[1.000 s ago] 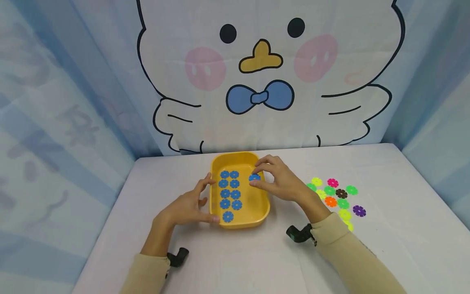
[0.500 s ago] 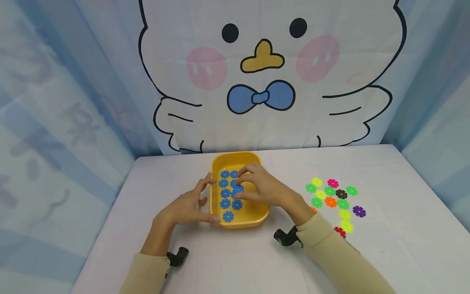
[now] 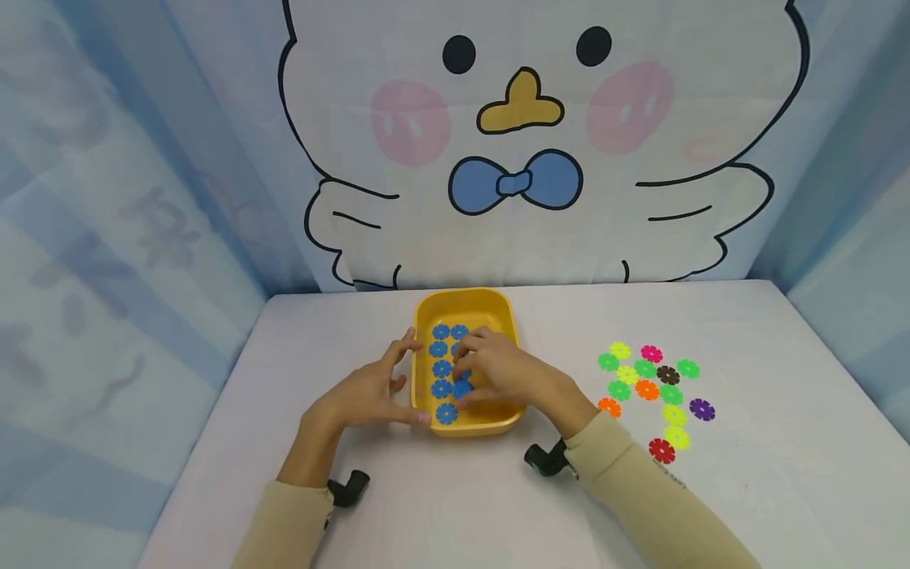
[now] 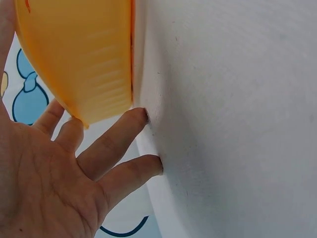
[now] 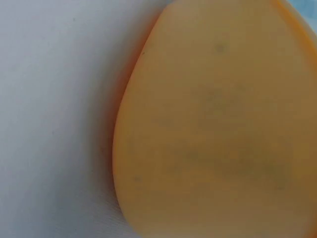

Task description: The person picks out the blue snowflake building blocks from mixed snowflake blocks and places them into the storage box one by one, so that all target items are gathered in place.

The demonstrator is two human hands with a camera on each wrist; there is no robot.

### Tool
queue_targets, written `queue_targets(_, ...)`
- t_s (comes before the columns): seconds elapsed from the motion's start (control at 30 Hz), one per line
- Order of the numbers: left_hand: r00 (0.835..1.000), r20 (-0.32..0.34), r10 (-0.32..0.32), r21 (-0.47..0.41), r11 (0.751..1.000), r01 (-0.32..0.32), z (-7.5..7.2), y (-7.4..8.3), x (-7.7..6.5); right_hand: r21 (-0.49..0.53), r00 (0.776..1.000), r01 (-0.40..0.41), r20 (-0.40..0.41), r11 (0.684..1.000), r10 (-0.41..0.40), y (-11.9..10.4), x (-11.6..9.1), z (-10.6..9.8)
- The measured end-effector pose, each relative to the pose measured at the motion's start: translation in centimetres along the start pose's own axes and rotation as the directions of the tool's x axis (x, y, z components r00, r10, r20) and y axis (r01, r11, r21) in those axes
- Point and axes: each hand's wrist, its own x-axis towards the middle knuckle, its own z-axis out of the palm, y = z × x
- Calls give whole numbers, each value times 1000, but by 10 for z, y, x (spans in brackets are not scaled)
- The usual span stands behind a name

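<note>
In the head view, a yellow tray (image 3: 475, 431) stands on the table with two columns of flat blue notched discs (image 3: 442, 369) inside. My left hand (image 3: 362, 393) spreads along its left side, with a finger and the thumb touching the rim. In the left wrist view, that hand's fingers (image 4: 114, 144) are straight, two reaching the tabletop. My right hand (image 3: 501, 367) is over the tray, pinching a blue notched disc (image 3: 462, 389) between thumb and fingers above the right column, part of which it hides. Only the outer wall of the yellow tray (image 5: 213, 124) shows in the right wrist view.
Loose notched discs in several colours lie to the right, among them an orange disc (image 3: 647, 390), a purple disc (image 3: 702, 408) and a red disc (image 3: 662, 450). Behind the white table (image 3: 455, 506) hangs a printed curtain (image 3: 533, 237).
My right hand has moved left and toward me, carrying the blue disc from the tray's right side to the right column. My left hand stays at the tray. The view has shifted slightly.
</note>
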Motion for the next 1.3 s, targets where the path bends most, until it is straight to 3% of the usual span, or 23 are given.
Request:
queue_targets(0.17, 1000, -7, 1, -15, 1000, -1, 2, 0, 2, -62, 998, -28, 56, 998, 32, -1, -1, 1)
queue_targets(0.4, 1000, -9, -3, -5, 1000, 3, 5, 2, 3, -161, 993, 11, 117, 987, 8, -2, -4, 5)
queue_targets(0.97, 1000, -3, -1, -19, 1000, 1, 7, 4, 1, -229, 989, 116, 116, 967, -91, -3, -5, 14)
queue_targets(1.3, 1000, 6, 15, -15, 1000, -15, 9, 5, 2, -207, 992, 97, 98, 974, -78, -3, -10, 16)
